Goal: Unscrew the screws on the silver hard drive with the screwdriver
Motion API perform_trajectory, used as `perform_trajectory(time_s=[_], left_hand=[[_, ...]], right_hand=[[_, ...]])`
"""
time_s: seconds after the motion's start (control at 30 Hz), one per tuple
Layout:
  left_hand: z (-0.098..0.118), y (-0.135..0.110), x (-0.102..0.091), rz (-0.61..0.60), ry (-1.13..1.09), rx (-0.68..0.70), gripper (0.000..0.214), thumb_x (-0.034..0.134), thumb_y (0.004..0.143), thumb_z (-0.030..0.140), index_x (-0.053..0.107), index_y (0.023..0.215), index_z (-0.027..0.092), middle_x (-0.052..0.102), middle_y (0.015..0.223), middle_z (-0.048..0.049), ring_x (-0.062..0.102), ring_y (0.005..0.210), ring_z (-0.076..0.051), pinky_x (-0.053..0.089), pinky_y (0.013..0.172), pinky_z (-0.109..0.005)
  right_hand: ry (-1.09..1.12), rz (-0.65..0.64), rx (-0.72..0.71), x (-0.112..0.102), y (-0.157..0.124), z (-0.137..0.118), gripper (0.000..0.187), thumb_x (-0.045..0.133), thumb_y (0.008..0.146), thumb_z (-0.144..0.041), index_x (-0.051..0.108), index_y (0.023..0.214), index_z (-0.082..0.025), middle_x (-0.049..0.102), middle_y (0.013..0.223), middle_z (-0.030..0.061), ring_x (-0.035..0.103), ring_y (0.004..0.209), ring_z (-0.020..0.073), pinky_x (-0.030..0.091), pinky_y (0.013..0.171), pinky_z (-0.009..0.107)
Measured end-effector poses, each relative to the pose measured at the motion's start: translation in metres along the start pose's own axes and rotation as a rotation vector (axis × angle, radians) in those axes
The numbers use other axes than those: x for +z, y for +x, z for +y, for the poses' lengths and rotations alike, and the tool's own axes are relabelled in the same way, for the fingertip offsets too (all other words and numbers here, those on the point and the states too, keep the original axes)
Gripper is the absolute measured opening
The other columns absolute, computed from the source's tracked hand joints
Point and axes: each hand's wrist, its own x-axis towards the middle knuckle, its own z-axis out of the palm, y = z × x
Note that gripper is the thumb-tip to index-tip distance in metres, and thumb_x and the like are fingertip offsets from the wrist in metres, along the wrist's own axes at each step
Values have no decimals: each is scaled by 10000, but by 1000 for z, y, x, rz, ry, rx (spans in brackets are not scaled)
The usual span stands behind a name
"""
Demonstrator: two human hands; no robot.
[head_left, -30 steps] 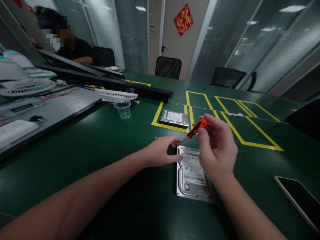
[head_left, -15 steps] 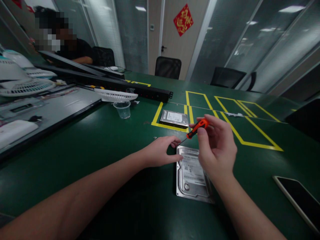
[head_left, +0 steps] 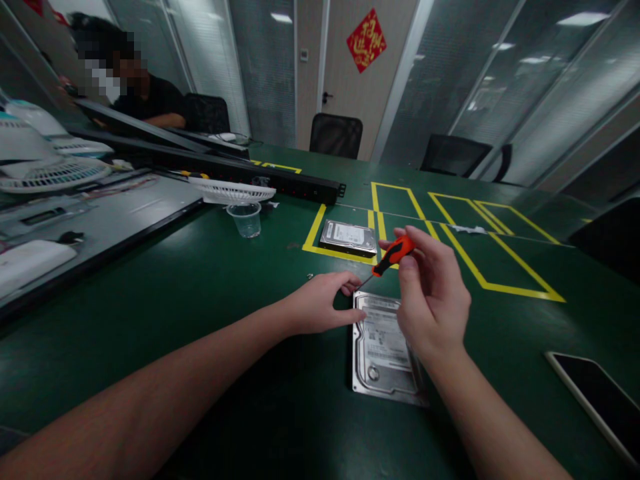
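Plastic cup (head_left: 245,219) has unclear contents; right hand (head_left: 436,293) grips screwdriver (head_left: 394,256), half-open left hand (head_left: 321,305) touches drive (head_left: 383,337).

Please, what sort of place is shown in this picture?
Probably an office or meeting room, though I cannot be certain: there are glass partition walls, a mesh-backed chair, and a large green table marked with yellow tape.

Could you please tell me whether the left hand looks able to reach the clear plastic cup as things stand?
Probably yes: nothing tall stands between the left hand and the clear plastic cup, though that hand is at the nearer hard drive.
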Motion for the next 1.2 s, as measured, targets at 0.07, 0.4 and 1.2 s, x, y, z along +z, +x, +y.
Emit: perform_trajectory(time_s=[0.07,0.4,1.2], left_hand=[[0,0,0,-3,-1,-1,490,859,880,364,667,1283,161,768,1178,-109,729,1089,-284,586,964,-454],[2,0,-1,-13,-2,-24,493,859,878,359,666,1290,170,769,1210,-115,729,1112,-292,580,1000,-475],[3,0,-1,-16,-18,-19,484,858,880,360,665,1281,169,768,1200,-118,733,1103,-292,584,986,-465]], right_hand=[[4,8,0,1,0,1,436,587,1049,-223,612,1470,-334,714,1409,84,755,1206,250,648,1034,502],[-65,-1,-42,-2,1,2,462,632,1019,-213,622,1463,-342,703,1384,80,729,1217,266,649,1021,512],[-13,-17,-31,-1,0,1,456,632,1015,-217,620,1457,-330,679,1405,97,719,1244,272,653,1043,529]])
